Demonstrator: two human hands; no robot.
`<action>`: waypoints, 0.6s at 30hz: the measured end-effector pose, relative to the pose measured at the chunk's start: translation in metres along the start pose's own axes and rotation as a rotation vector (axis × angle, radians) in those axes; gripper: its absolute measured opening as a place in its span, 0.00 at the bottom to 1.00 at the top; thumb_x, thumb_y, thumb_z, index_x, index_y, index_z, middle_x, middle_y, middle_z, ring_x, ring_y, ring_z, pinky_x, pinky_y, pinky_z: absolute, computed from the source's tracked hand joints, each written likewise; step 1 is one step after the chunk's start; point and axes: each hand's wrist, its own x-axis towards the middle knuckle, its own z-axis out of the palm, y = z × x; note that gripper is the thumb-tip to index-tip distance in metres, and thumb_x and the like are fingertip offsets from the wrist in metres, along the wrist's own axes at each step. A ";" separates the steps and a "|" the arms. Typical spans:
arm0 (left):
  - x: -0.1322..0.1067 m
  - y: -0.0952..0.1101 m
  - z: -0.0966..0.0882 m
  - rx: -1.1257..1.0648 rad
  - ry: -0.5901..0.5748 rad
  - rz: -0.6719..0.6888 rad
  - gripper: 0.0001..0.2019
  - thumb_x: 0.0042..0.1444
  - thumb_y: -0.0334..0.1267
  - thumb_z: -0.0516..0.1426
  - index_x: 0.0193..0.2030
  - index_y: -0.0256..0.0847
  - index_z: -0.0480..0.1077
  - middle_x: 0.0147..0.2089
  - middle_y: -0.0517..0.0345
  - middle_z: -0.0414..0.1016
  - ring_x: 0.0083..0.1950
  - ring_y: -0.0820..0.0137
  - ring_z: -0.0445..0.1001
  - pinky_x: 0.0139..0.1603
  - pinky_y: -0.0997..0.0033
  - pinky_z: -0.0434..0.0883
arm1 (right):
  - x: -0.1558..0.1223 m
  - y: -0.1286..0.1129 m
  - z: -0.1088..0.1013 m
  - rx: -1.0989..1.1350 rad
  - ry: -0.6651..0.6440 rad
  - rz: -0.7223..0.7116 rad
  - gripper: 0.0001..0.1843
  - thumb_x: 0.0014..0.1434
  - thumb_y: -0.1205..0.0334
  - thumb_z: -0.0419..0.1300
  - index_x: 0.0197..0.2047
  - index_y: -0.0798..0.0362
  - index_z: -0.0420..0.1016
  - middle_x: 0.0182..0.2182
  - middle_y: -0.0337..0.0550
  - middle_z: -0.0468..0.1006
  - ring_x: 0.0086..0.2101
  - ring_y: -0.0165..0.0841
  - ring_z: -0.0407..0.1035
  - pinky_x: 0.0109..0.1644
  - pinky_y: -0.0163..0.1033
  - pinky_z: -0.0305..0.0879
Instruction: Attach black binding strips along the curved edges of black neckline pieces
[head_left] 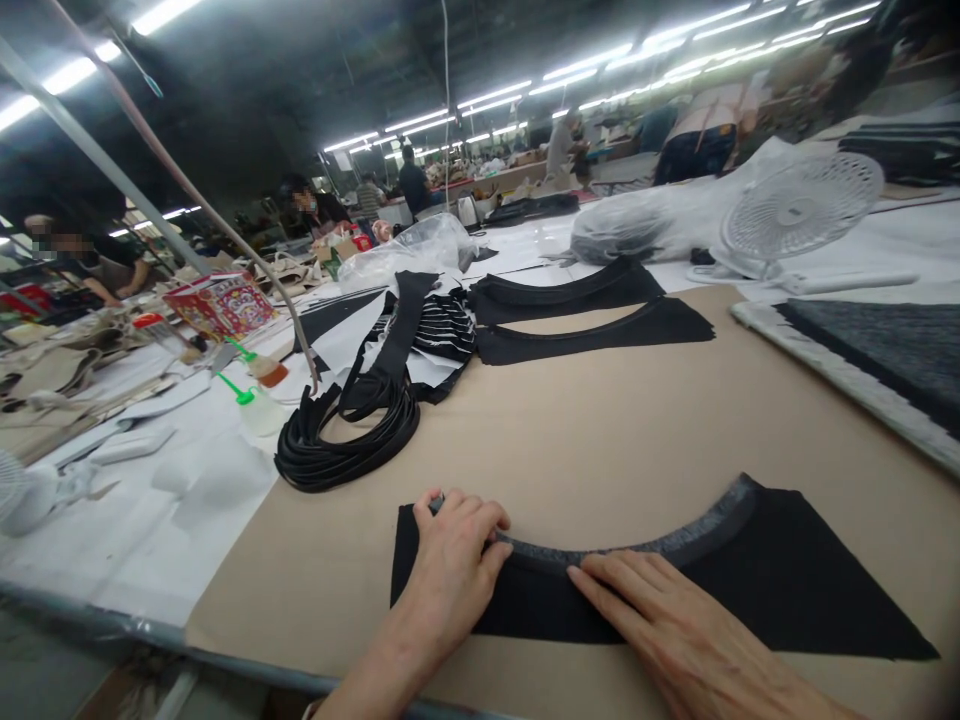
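Observation:
A black curved panel, which looks like fabric or leather, lies in front of me with a grey strip along its concave upper edge. My left hand is closed near the panel's left end, thumb and forefinger pinching at the curved edge. Something small and dark shows by its curled outer fingers; I cannot make out what it is. My right hand rests flat on the middle of the panel, fingers stretched out and fingertips at the grey strip. Both forearms cover part of the panel's lower side.
Brown board covers the table. Beyond lie two similar curved black pieces, a coil of black strips and green-tipped bottles. A white fan stands back right, near a dark grey sheet stack. Several people work farther off.

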 end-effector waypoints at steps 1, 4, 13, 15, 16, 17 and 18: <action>0.001 -0.001 -0.001 -0.004 -0.011 -0.004 0.06 0.55 0.31 0.58 0.36 0.47 0.69 0.35 0.68 0.73 0.45 0.69 0.68 0.61 0.50 0.44 | -0.001 0.000 0.001 -0.007 -0.003 -0.004 0.33 0.45 0.80 0.47 0.52 0.52 0.72 0.44 0.40 0.79 0.41 0.32 0.71 0.48 0.38 0.70; 0.002 -0.003 -0.002 -0.016 -0.047 -0.021 0.06 0.54 0.30 0.57 0.35 0.46 0.67 0.34 0.68 0.72 0.43 0.69 0.68 0.59 0.51 0.46 | -0.008 0.000 0.007 -0.038 -0.012 0.005 0.32 0.45 0.77 0.49 0.54 0.54 0.71 0.46 0.42 0.78 0.43 0.34 0.71 0.49 0.40 0.70; 0.009 -0.001 -0.004 0.008 -0.106 -0.051 0.09 0.51 0.26 0.54 0.35 0.44 0.62 0.33 0.66 0.72 0.42 0.67 0.67 0.57 0.54 0.50 | -0.010 0.001 0.010 -0.087 -0.007 -0.005 0.30 0.46 0.77 0.50 0.53 0.52 0.71 0.46 0.41 0.78 0.43 0.35 0.71 0.47 0.40 0.70; 0.008 0.000 -0.003 0.021 -0.106 -0.049 0.09 0.50 0.26 0.54 0.35 0.44 0.61 0.33 0.65 0.72 0.43 0.67 0.67 0.57 0.53 0.50 | -0.005 0.001 0.007 -0.078 0.002 -0.020 0.30 0.45 0.76 0.50 0.52 0.54 0.71 0.44 0.42 0.78 0.41 0.35 0.70 0.47 0.40 0.70; 0.008 0.001 -0.003 0.026 -0.102 -0.049 0.09 0.50 0.26 0.54 0.36 0.44 0.61 0.34 0.65 0.72 0.43 0.67 0.67 0.57 0.53 0.50 | -0.004 0.000 0.006 -0.080 0.004 -0.030 0.29 0.45 0.76 0.51 0.52 0.54 0.71 0.43 0.43 0.78 0.41 0.35 0.70 0.47 0.41 0.70; 0.008 0.001 -0.003 0.031 -0.096 -0.050 0.09 0.51 0.26 0.54 0.36 0.44 0.61 0.34 0.65 0.72 0.43 0.66 0.67 0.57 0.53 0.50 | -0.002 0.000 0.006 -0.085 0.005 -0.036 0.29 0.44 0.75 0.51 0.52 0.55 0.71 0.43 0.43 0.78 0.41 0.35 0.70 0.48 0.41 0.70; 0.008 0.002 -0.003 0.034 -0.090 -0.052 0.09 0.51 0.26 0.54 0.36 0.44 0.61 0.34 0.65 0.72 0.43 0.66 0.67 0.57 0.53 0.50 | -0.002 0.000 0.006 -0.092 0.008 -0.042 0.29 0.44 0.76 0.50 0.52 0.55 0.71 0.43 0.43 0.78 0.42 0.35 0.70 0.47 0.41 0.69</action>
